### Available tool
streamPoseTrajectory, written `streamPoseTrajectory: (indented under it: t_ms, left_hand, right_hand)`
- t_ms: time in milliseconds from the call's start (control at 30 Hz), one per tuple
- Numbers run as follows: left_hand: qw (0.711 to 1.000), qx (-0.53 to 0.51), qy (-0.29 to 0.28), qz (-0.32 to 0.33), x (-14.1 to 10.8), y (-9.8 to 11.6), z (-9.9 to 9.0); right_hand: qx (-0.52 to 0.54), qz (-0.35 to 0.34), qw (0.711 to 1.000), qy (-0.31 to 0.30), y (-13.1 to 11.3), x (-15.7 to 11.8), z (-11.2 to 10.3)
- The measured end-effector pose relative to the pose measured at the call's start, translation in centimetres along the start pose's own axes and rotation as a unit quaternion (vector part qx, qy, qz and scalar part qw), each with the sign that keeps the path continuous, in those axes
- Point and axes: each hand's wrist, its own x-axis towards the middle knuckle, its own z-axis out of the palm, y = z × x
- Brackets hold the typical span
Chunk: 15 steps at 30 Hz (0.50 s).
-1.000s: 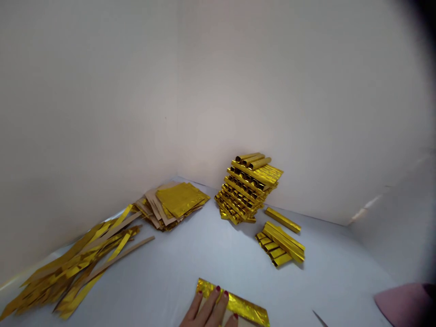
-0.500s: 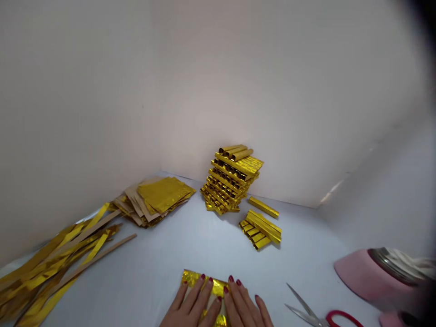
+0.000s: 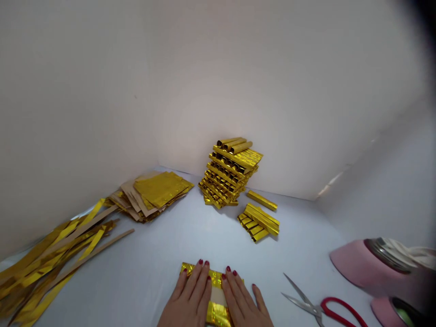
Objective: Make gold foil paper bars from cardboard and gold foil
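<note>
A sheet of gold foil paper (image 3: 218, 313) lies on the white surface at the bottom middle, its far and near edges folded over so that a tan strip of its back shows between them. My left hand (image 3: 189, 295) rests flat on its left part, fingers stretched forward. On the right part my right hand (image 3: 243, 299) lies flat too, thumb and fingers extended, one finger spread to the right. Neither hand grips the sheet; both press on it from above. To the right of my right hand lie open scissors (image 3: 316, 310) with red handles.
Folded gold tubes form a tall stack (image 3: 228, 175) by the back wall, with a smaller pile (image 3: 259, 223) and a single tube (image 3: 261, 200) nearby. Flat gold sheets (image 3: 161, 188) and loose foil strips (image 3: 68, 250) lie left. A pink container (image 3: 354, 261) stands right.
The whole view has shifted slightly, so my hands and the sheet appear higher. My hands have moved a little apart, uncovering more of the sheet's middle and its folded near edge.
</note>
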Motion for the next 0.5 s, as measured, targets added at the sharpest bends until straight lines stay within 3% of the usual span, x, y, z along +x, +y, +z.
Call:
streamPoseTrajectory:
  t_ms: [133, 267, 367, 500]
  left_hand:
    - [0.997, -0.055, -0.029, -0.037, 0.5, 0.0, -0.2]
    - [0.999, -0.027, -0.032, -0.028, 0.6, 0.2, -0.2]
    - [0.999, -0.007, -0.023, -0.033, 0.6, 0.3, 0.2]
    - [1.0, 0.017, -0.009, -0.023, 0.5, 0.1, 1.0]
  right_hand:
    - [-0.002, -0.012, 1.0, -0.019, 0.5, 0.4, -0.7]
    - [-0.012, -0.033, 0.999, -0.024, 0.6, 1.1, -1.8]
    - [-0.026, -0.035, 0.999, 0.007, 0.1, 1.9, -1.7]
    - [-0.003, -0.01, 0.998, 0.068, -1.7, 2.5, 0.0]
